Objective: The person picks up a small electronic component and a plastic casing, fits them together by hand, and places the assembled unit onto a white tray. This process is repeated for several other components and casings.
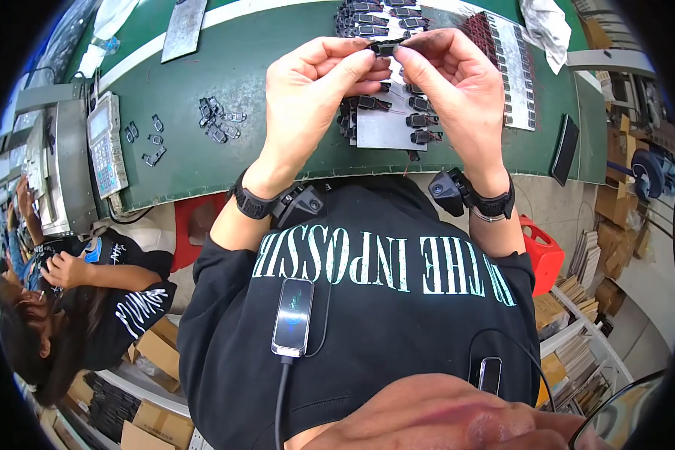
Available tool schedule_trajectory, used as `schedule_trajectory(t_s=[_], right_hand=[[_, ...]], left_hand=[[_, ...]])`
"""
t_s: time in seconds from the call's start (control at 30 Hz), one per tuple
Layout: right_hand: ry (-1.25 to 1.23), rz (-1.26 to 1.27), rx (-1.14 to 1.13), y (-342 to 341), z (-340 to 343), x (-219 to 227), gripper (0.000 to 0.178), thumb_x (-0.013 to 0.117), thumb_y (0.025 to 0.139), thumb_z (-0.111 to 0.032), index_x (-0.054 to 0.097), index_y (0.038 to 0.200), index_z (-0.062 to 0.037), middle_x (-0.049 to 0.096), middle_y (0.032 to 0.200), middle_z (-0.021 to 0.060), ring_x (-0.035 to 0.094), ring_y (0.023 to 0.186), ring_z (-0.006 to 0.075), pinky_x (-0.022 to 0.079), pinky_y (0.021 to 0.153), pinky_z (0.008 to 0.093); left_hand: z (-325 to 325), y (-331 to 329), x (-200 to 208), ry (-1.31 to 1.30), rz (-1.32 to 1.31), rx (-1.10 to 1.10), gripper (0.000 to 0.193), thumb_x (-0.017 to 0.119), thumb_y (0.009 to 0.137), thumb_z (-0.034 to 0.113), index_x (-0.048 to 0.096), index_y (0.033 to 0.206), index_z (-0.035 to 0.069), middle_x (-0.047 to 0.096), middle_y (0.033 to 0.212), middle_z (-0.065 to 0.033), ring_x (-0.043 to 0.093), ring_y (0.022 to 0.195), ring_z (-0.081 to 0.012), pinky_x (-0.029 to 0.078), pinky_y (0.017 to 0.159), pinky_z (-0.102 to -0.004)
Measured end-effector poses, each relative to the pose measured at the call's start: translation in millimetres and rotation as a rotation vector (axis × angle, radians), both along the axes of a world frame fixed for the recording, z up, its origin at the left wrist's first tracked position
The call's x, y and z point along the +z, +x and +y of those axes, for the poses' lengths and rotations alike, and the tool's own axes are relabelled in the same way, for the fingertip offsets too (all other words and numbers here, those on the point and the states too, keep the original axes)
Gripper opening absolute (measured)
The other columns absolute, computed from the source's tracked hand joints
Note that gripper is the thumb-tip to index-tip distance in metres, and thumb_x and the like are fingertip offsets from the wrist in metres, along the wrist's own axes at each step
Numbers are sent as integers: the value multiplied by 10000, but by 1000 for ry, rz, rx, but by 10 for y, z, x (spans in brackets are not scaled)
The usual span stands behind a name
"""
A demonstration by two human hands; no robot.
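Observation:
My left hand (316, 84) and my right hand (457, 84) meet above the far part of the bench. Between their thumbs and fingertips they pinch one small black rectangular part (385, 50), which looks like a little speaker module. Beneath them lies a pale metal plate (386, 131). Rows of similar black parts with thin wires (421, 120) line its edges, partly hidden by my hands. More of these parts (364, 19) crowd the plate's far end. Each of my wrists wears a black strap with a small camera.
On the green bench (277, 176), loose black parts (219, 120) lie to the left. A second filled plate (514, 82) and a black phone-like slab (565, 150) are at right. A keypad machine (106, 146) stands left, near another seated person (90, 292). A red stool (540, 255) is beside me.

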State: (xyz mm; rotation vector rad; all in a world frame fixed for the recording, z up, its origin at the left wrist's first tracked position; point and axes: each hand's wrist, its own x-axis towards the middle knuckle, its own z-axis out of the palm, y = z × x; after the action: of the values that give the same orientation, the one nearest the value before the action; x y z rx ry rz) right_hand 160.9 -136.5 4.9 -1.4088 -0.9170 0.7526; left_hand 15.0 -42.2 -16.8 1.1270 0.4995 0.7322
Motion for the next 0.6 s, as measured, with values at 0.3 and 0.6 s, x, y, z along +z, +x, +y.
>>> schedule_trajectory(t_s=[0.3, 0.6], right_hand=[[-44, -62, 8, 17, -4, -69, 147, 680, 912, -77, 643, 1026, 8, 643, 876, -7, 580, 768, 29, 471, 694, 165], [-30, -178, -42, -26, -10, -104, 132, 666, 916, -60, 641, 1022, 13, 647, 854, -2, 587, 750, 36, 480, 690, 174]], left_hand=[[3, -4, -13, -26, 29, -39, 204, 594, 960, 81, 629, 1111, -53, 704, 997, -181, 715, 904, -229, 596, 809, -298], [18, -14, 6, -65, 42, -50, 207, 612, 946, 59, 624, 1095, -84, 708, 967, -187, 714, 862, -209, 599, 788, -286]])
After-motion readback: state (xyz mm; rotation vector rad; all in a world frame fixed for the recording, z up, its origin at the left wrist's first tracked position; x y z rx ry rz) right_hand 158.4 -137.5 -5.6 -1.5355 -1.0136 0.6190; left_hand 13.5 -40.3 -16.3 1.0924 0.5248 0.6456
